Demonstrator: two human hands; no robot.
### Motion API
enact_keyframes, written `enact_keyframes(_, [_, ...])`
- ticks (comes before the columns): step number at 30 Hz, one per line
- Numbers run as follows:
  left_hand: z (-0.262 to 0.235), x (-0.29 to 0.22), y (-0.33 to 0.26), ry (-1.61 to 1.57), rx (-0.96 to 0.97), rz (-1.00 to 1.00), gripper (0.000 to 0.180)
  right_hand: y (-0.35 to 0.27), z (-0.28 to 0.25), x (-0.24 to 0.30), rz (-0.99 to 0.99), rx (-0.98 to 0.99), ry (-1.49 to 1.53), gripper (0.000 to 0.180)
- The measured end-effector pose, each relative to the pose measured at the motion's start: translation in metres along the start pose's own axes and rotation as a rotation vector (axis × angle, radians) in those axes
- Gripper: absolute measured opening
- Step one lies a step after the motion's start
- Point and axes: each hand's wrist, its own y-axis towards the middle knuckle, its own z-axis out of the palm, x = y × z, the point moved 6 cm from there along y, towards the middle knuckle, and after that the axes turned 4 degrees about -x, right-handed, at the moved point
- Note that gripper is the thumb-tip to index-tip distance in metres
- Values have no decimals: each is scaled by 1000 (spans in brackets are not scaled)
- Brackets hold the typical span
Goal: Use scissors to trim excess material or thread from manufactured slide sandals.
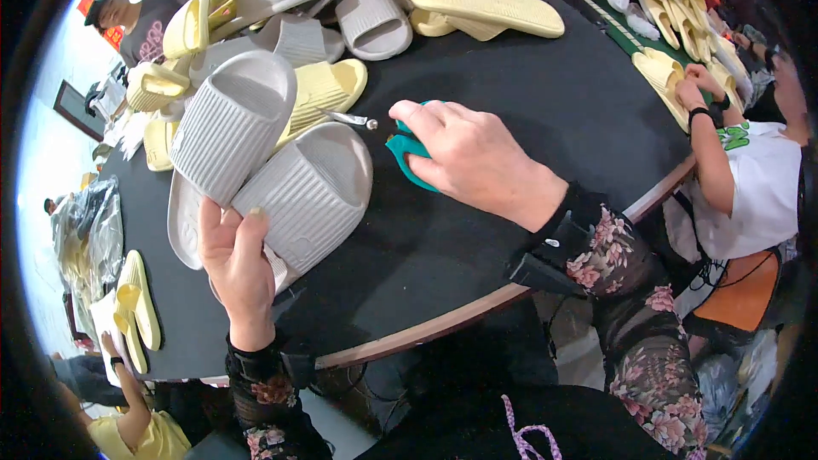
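Note:
My left hand (239, 260) grips a pair of ribbed grey slide slippers near their heel ends, held at an angle over the black table. The upper slipper (226, 132) overlaps the lower slipper (302, 196), and both open toes point up and to the right. Pinched between the thumb and fingers of my right hand (481, 158) is a folded teal cloth (407, 158), just above the tabletop and apart from the slippers. A small shiny metal tool (349, 118) lies between the slippers and the cloth; its kind cannot be made out.
Grey and pale yellow slippers (375, 21) are heaped along the far side of the black table (477, 60). A yellow pair (136, 307) lies at the left edge. On the right, another person's hands (694, 89) handle yellow slippers. More people stand or sit at the left.

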Motion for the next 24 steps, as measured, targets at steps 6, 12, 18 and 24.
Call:
enact_keyframes(6, [5, -7, 1, -21, 14, -48, 55, -7, 15, -17, 99, 82, 36, 28])
enact_keyframes(12, [50, -36, 6, -48, 57, -13, 56, -11, 11, -22, 55, 55, 9, 17])
enact_keyframes(18, [122, -53, 41, 75, 253, 0, 51, -15, 34, -24, 95, 141, 251, 23])
enact_keyframes(24, [236, -40, 62, 320, 511, 250, 30, -19, 40, -1, -44, 173, 308, 53])
